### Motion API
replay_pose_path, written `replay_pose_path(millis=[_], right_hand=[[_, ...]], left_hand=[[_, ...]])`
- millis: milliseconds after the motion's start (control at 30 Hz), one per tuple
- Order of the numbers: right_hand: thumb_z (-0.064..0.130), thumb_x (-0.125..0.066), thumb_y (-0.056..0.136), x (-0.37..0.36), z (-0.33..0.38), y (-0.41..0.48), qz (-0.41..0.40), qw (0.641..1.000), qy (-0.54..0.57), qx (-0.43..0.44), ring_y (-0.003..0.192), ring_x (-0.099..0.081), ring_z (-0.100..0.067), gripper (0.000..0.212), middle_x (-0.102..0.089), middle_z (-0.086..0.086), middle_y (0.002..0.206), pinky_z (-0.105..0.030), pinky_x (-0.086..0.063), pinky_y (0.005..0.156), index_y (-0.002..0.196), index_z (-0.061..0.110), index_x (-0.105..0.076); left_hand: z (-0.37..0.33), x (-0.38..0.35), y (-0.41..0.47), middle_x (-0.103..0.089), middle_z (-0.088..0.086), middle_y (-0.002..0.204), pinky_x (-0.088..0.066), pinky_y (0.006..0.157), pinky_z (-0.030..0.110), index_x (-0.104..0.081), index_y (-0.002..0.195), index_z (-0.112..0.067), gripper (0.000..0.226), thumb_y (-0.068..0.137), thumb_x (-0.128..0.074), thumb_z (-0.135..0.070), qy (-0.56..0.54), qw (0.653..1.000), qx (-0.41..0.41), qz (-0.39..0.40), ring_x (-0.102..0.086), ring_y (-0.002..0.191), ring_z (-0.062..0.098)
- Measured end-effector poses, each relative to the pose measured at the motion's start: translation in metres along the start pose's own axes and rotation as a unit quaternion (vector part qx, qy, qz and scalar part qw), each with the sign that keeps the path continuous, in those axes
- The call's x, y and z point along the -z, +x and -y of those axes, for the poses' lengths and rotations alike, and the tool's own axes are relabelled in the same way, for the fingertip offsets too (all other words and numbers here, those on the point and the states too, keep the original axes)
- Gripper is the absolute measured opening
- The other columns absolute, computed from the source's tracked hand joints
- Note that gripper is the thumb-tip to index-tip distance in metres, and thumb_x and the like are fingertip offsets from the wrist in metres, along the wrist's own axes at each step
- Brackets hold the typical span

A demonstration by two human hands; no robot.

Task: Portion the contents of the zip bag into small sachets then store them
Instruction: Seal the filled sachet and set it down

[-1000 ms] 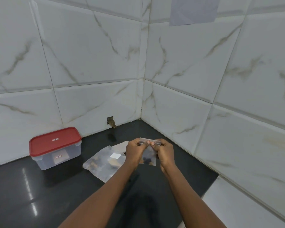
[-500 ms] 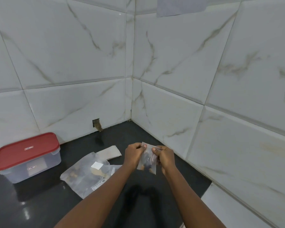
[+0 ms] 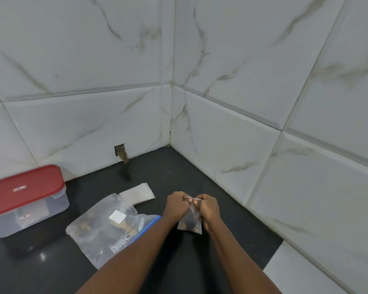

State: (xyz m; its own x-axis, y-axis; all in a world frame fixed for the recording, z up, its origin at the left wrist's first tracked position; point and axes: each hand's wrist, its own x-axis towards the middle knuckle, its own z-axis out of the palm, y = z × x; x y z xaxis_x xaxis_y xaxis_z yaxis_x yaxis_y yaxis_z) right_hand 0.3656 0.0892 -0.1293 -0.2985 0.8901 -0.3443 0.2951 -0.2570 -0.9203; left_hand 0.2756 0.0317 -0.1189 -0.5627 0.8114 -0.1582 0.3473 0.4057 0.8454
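Head view | grip: left hand (image 3: 176, 205) and right hand (image 3: 208, 207) both pinch sachet (image 3: 189, 221) top | risk: seal half-pressed, contents spill onto tabletop (image 3: 179, 170)

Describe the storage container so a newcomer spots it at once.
On the black countertop, look far left, near the tiled wall. The container there is a clear tub; its red lid sets it apart from the flat zip bag beside it.
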Motion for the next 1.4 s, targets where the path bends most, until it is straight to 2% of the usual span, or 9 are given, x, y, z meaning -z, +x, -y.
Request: replay_pose_path(millis=[233,400,567,767,900,1000,1167,1300,1400], right_hand=[[0.002,-0.066,0.076,-0.006,-0.005,0.006,-0.042,0.998,0.038,-0.019,0.071,-0.064,-0.019,0.022,-0.070,-0.007,0.073,-0.033,-0.057,0.066,0.060,0.016,-0.065],[-0.007,-0.054,0.087,0.006,-0.011,0.014,0.000,0.994,0.093,-0.061,0.082,-0.066,-0.024,0.024,-0.070,-0.016,0.092,-0.040,-0.058,0.077,0.079,0.009,-0.071],[-0.007,-0.058,0.085,0.015,-0.008,0.017,-0.044,0.998,0.026,-0.034,0.078,-0.064,-0.021,0.023,-0.069,-0.015,0.091,-0.032,-0.058,0.065,0.072,0.011,-0.065],[-0.004,-0.064,0.080,0.015,-0.007,0.024,-0.078,0.996,-0.037,-0.030,0.072,-0.060,-0.017,0.026,-0.064,-0.008,0.078,-0.037,-0.059,0.076,0.060,0.013,-0.062],[0.010,-0.065,0.081,0.012,-0.001,0.025,-0.101,0.984,-0.149,-0.011,0.095,-0.065,-0.023,0.014,-0.071,-0.007,0.095,-0.028,-0.050,0.081,0.090,0.011,-0.075],[0.016,-0.064,0.083,0.014,-0.001,0.023,-0.093,0.979,-0.177,-0.035,0.096,-0.064,-0.023,0.016,-0.070,-0.006,0.100,-0.021,-0.045,0.067,0.094,0.010,-0.074],[0.008,-0.067,0.074,0.012,-0.006,0.030,-0.079,0.977,-0.186,-0.071,0.077,-0.061,-0.025,0.016,-0.070,-0.014,0.098,-0.018,-0.031,0.043,0.062,0.011,-0.058],[0.014,-0.060,0.082,-0.003,0.005,0.026,-0.110,0.954,-0.271,-0.064,0.105,-0.057,-0.031,0.018,-0.056,-0.012,0.119,-0.031,-0.048,0.081,0.098,0.006,-0.061],[0.010,-0.049,0.087,-0.023,0.016,0.021,-0.153,0.939,-0.307,0.014,0.103,-0.057,-0.033,0.016,-0.054,-0.013,0.114,-0.036,-0.046,0.085,0.094,0.002,-0.061]], left_hand=[[0.006,-0.003,0.008,-0.069,0.011,0.102,-0.044,0.081,0.022,-0.068,0.099,-0.004,0.020,0.089,-0.054,-0.013,0.027,0.999,0.008,-0.037,-0.062,0.098,0.022],[0.012,0.007,0.014,-0.063,-0.002,0.075,-0.039,0.064,0.018,-0.065,0.072,-0.013,0.017,0.080,-0.071,-0.027,-0.017,0.998,0.041,-0.055,-0.058,0.077,0.011],[0.009,0.004,0.018,-0.070,0.008,0.091,-0.041,0.072,0.021,-0.071,0.081,-0.006,0.013,0.087,-0.062,-0.014,-0.011,0.996,0.054,-0.068,-0.059,0.083,0.014],[0.000,-0.001,0.020,-0.066,0.012,0.101,-0.040,0.074,0.023,-0.067,0.086,-0.004,0.017,0.088,-0.050,-0.008,0.021,0.994,0.056,-0.094,-0.058,0.092,0.021],[0.000,-0.006,0.023,-0.066,0.013,0.100,-0.035,0.069,0.019,-0.065,0.085,-0.004,0.019,0.088,-0.046,-0.004,0.013,0.992,0.077,-0.102,-0.055,0.087,0.019],[0.005,-0.004,0.026,-0.068,0.012,0.099,-0.039,0.072,0.021,-0.070,0.088,-0.002,0.018,0.085,-0.052,-0.003,-0.006,0.992,0.092,-0.086,-0.057,0.089,0.020],[0.011,-0.002,0.035,-0.066,0.021,0.102,-0.049,0.076,0.033,-0.062,0.081,0.003,0.014,0.084,-0.055,-0.008,0.031,0.989,0.132,-0.057,-0.063,0.096,0.031],[0.003,0.003,0.036,-0.059,0.027,0.093,-0.049,0.077,0.039,-0.033,0.056,-0.010,0.030,0.081,-0.046,-0.001,0.101,0.990,0.088,-0.037,-0.061,0.096,0.039],[0.003,0.021,0.035,-0.058,0.024,0.095,-0.045,0.073,0.037,-0.042,0.065,-0.005,0.016,0.081,-0.044,-0.002,0.131,0.987,0.063,-0.066,-0.059,0.094,0.040]])
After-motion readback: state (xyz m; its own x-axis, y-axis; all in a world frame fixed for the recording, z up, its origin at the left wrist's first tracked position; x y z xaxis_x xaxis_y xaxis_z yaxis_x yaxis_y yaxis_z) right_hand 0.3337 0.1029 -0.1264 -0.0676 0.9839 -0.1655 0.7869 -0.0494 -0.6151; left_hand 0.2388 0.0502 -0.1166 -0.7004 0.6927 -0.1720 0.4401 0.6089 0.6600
